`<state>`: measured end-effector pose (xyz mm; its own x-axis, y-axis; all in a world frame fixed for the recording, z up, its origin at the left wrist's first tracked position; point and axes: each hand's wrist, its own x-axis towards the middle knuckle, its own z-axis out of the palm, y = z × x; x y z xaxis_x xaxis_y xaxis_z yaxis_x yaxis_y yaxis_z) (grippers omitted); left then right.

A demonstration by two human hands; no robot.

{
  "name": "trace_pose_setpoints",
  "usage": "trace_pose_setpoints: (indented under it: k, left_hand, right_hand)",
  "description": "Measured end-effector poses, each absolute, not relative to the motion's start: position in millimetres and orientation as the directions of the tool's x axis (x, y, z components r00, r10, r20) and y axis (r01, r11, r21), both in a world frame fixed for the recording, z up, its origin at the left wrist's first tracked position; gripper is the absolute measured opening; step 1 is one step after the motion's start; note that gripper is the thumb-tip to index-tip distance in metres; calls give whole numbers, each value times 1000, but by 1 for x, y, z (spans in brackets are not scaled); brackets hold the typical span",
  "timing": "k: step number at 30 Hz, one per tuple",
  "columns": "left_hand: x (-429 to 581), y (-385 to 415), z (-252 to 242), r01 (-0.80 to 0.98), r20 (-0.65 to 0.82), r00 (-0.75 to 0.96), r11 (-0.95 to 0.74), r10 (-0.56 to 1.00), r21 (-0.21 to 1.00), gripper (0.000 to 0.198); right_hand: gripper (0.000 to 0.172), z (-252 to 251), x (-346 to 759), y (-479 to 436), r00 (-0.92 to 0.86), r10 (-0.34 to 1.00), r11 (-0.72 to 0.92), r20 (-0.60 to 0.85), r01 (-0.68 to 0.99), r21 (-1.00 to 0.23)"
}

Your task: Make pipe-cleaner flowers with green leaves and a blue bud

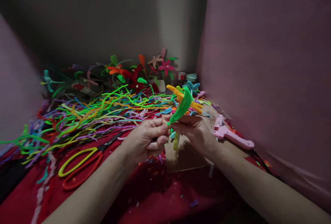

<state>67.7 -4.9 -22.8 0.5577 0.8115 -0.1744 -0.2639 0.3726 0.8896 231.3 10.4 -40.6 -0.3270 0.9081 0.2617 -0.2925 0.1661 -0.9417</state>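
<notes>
Both hands meet near the middle of the view, over a piece of cardboard. Between the thumb and fingers of my left hand (152,136) is the narrow lower end of a green pipe-cleaner leaf (183,106). My right hand (192,130) pinches the same piece close beside it, fingers closed. The leaf points up and curves at its tip. Directly behind it shows an orange-yellow pipe-cleaner flower (197,107); whether it is joined to the leaf is hidden. A short olive-yellow strip (176,141) hangs below the fingers.
Scissors (99,153) with yellow and red handles lie at left. A pink glue gun (230,135) rests right of the cardboard (186,158). Loose pipe cleaners (103,108) cover the red cloth (144,200); finished flowers (165,66) stand behind, near a pink curtain (263,61).
</notes>
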Motion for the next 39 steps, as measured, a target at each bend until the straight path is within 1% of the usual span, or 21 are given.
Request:
trace_pose_setpoints:
  k: [4,6,8,9,11,13,15,17,18,20,22,25,27,30,33,35,36,37,39]
  left_hand:
    - [64,-1,-25,-206,-183,599,371,779,906,20]
    - [65,0,-25,-153,-183,571,323,800,934,21]
    - [68,0,-26,-72,-146,498,209,855,975,25]
    - [71,0,-27,-18,-99,443,119,891,993,27]
    - [75,-2,-31,133,66,308,-111,949,985,23]
    - [79,-4,-36,333,276,197,-329,941,884,13]
    - [80,-5,-41,494,459,170,-479,872,726,6]
    - [80,-6,-45,566,564,190,-559,804,606,8]
    - [80,-6,-46,575,586,192,-574,787,583,10]
    - [81,-7,-47,564,575,165,-555,801,611,12]
    - [83,-7,-45,492,514,132,-506,848,709,14]
    - [87,-8,-41,261,364,111,-380,925,887,14]
    - [88,-9,-38,83,233,121,-244,965,966,14]
    - [87,-10,-35,-134,78,198,-51,977,990,19]
    - [83,-8,-34,-271,-5,361,110,933,956,18]
    - [81,-6,-33,-263,-33,440,164,897,951,18]
    - [80,-6,-33,-222,-36,445,149,895,964,19]
    - [81,-5,-33,-162,-23,423,100,906,982,19]
    - [83,-6,-35,-3,57,322,-59,945,998,20]
  right_hand:
    - [8,-42,232,12,-356,903,139,239,-283,-949]
    - [8,-44,232,13,-353,910,121,219,-280,-952]
    - [10,-47,232,16,-347,917,97,196,-283,-954]
    - [12,-48,231,17,-336,923,87,185,-287,-954]
    - [16,-50,231,19,-302,939,70,165,-301,-951]
    - [18,-52,230,20,-276,948,64,157,-318,-946]
    - [17,-53,230,19,-267,946,91,185,-329,-940]
    - [14,-53,229,17,-255,939,144,231,-317,-937]
    - [12,-52,229,17,-242,938,168,248,-308,-936]
    - [10,-52,228,16,-213,940,198,266,-294,-935]
    - [10,-51,229,15,-194,941,212,276,-297,-931]
    - [10,-51,230,16,-198,941,211,275,-293,-933]
    - [10,-51,231,17,-229,936,199,268,-283,-938]
    - [13,-51,233,19,-329,909,147,256,-320,-936]
    - [14,-52,233,19,-417,882,57,220,-369,-928]
    - [13,-53,233,19,-422,880,50,219,-377,-925]
    - [12,-53,233,19,-411,883,58,226,-381,-923]
    - [12,-54,232,19,-394,889,71,234,-387,-919]
    - [13,-56,232,20,-346,902,106,257,-400,-910]
